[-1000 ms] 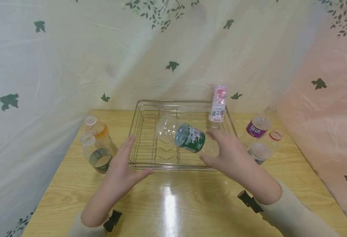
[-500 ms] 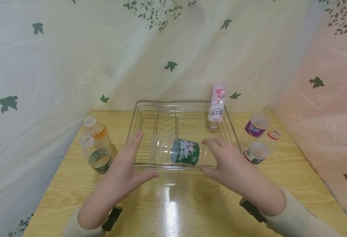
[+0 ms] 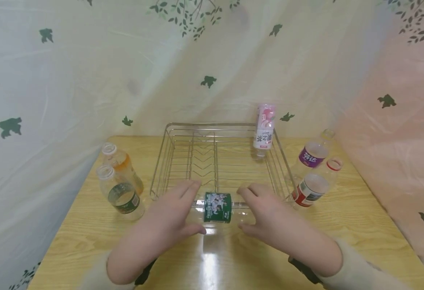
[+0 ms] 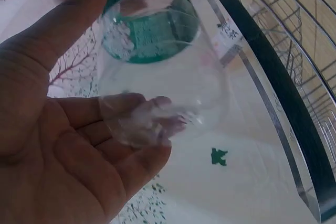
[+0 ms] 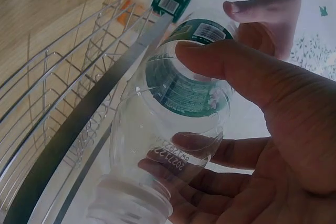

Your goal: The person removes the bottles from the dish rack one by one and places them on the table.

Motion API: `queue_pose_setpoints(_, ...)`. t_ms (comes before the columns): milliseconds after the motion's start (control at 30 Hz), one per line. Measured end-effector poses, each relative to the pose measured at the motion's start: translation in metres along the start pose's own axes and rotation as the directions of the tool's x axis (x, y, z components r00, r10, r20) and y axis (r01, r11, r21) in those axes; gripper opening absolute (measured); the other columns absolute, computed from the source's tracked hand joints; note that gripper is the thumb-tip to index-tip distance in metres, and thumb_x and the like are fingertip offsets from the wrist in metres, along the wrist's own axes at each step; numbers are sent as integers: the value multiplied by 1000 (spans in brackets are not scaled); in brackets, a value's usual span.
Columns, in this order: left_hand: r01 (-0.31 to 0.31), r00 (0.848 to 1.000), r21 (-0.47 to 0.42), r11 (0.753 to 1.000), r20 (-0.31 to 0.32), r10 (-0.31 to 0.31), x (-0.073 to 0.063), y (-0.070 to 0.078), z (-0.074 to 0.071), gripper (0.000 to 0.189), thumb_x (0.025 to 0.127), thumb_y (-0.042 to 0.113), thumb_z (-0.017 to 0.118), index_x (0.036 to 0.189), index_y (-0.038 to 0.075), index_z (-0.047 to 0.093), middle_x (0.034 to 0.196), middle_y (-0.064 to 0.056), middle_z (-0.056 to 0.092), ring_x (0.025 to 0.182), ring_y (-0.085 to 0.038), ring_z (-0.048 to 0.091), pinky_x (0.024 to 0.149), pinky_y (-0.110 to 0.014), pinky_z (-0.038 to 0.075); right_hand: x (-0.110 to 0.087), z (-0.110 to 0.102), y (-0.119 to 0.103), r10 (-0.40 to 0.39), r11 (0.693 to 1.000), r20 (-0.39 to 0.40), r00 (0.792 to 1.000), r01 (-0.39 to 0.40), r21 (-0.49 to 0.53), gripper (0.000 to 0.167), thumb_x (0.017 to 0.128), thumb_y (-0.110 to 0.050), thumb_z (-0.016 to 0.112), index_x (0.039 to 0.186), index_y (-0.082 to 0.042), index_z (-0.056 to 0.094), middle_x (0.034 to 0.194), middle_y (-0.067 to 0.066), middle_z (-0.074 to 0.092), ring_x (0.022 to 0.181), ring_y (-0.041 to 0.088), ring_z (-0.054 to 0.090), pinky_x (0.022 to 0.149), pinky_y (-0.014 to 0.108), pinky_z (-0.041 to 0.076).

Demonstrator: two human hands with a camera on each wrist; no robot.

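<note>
A clear plastic bottle with a green label lies sideways in the air, over the front rim of the wire dish rack. My left hand holds its base end, thumb and fingers on opposite sides in the left wrist view. At the other end, my right hand grips the part towards the neck. In the right wrist view the bottle's uncapped mouth points to the lower left. A pink-labelled bottle stands upside down in the rack's back right corner.
Left of the rack stand an orange-tinted bottle and a green-labelled bottle. On its right are a purple-labelled bottle and one with a red neck ring. A patterned curtain hangs behind the wooden table.
The bottle has come from above the rack towards me, down to its front rim. My left hand has moved right and now holds its base end; the right hand has kept its grip.
</note>
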State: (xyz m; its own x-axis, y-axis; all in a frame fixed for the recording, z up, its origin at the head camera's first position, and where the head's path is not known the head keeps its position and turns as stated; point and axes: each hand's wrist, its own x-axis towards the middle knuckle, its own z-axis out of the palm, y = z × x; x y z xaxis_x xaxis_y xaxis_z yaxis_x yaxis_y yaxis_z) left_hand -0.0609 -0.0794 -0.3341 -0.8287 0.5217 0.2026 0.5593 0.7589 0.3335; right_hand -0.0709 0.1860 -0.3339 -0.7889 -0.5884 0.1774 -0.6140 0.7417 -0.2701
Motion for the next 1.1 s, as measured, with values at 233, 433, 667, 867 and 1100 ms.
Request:
queue_pose_setpoints(233,-96,995,191,977,-16,101,6,8,12,96,66,40,95,139,-7,53,131,-18,60,118,-34,59,104,-43,48,2,6,-4,-37,999,16,999,37,-22,65,74,-24,90,126,0,60,107,8,61,95,22,60,81,38,58)
queue_pose_setpoints(433,-135,988,254,958,-35,149,5,11,18,88,65,36,96,132,-6,59,124,-16,64,114,-32,61,104,-43,48,1,8,-8,-50,998,3,999,50,-40,64,73,-24,90,124,0,60,105,8,60,93,21,59,77,35,59)
queue_pose_setpoints(667,-133,988,219,967,-48,147,1,10,22,77,66,30,96,127,-3,62,117,-13,67,107,-28,63,99,-41,52,-3,9,-10,-28,1000,21,999,28,-2,66,74,-27,91,126,0,60,111,8,60,99,22,60,81,36,59)
queue_pose_setpoints(867,-70,993,88,994,-85,78,-5,4,24,71,67,24,96,124,-1,63,114,-9,68,104,-26,64,94,-40,55,-7,6,-5,37,992,-14,999,-35,118,90,74,-49,90,142,-3,53,126,10,60,111,26,61,91,43,57)
queue_pose_setpoints(1100,33,995,2,999,-96,-32,-16,-4,24,74,67,24,96,128,0,61,117,-11,67,105,-25,64,91,-42,56,-19,-9,15,156,967,-185,970,-112,228,104,73,-68,81,153,-13,43,146,12,52,128,36,52,101,61,46)
